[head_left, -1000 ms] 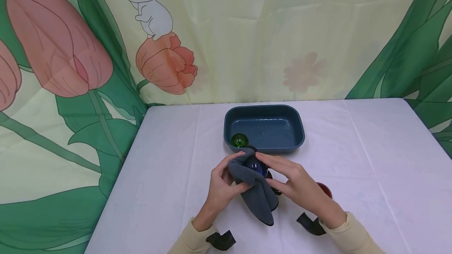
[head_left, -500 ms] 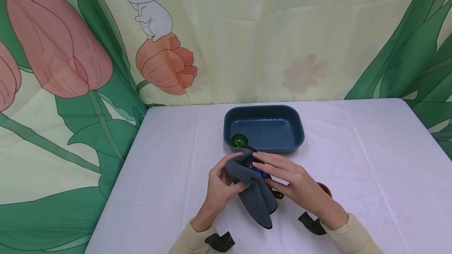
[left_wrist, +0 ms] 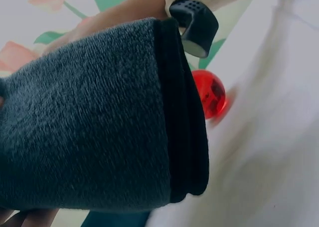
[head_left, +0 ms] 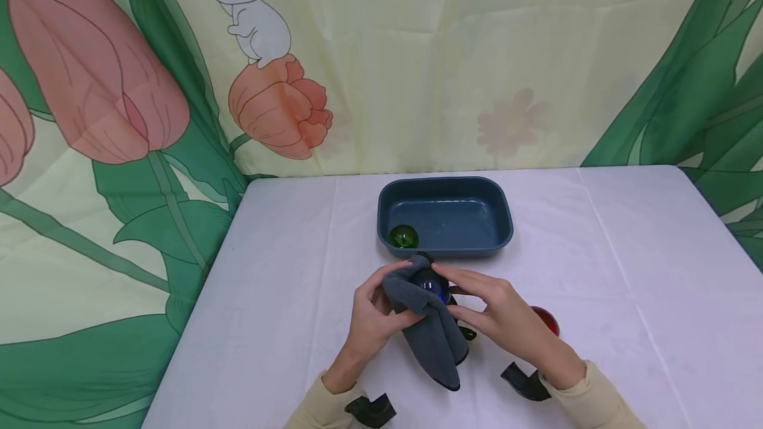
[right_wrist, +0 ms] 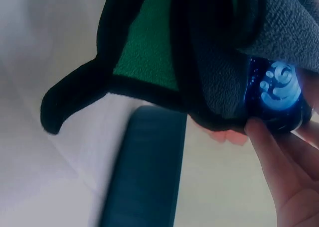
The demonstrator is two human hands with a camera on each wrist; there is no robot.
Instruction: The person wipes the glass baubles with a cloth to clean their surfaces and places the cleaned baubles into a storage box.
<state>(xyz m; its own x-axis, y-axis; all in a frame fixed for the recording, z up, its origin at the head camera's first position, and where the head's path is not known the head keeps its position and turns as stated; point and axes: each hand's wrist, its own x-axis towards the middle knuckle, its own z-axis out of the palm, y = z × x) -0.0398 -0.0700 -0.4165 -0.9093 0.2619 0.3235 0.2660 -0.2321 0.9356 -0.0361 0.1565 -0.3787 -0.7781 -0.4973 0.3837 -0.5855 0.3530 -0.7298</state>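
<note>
My left hand [head_left: 374,313] grips a grey-blue cloth [head_left: 430,339] with black edging, its thumb on the near side. The cloth wraps around the left of a blue glass ball [head_left: 434,285]. My right hand [head_left: 501,310] pinches that ball from the right, fingertips at its top and thumb lower down. In the right wrist view, pale swirls show on the ball [right_wrist: 281,87], and the cloth's green underside [right_wrist: 149,43] hangs beside it. Folded cloth [left_wrist: 89,122] fills much of the left wrist view and hides most of the left hand.
A dark blue tray [head_left: 471,252] stands just beyond the hands, with a green glass ball [head_left: 403,237] in its near left corner. A red ball [head_left: 548,318] lies on the white-covered table, partly hidden behind the right wrist. A printed curtain hangs behind.
Half a second ago the right fingers were spread over the ball; now they are at its top edge, and more blue shows. Cloth and ball have come slightly nearer, away from the tray.
</note>
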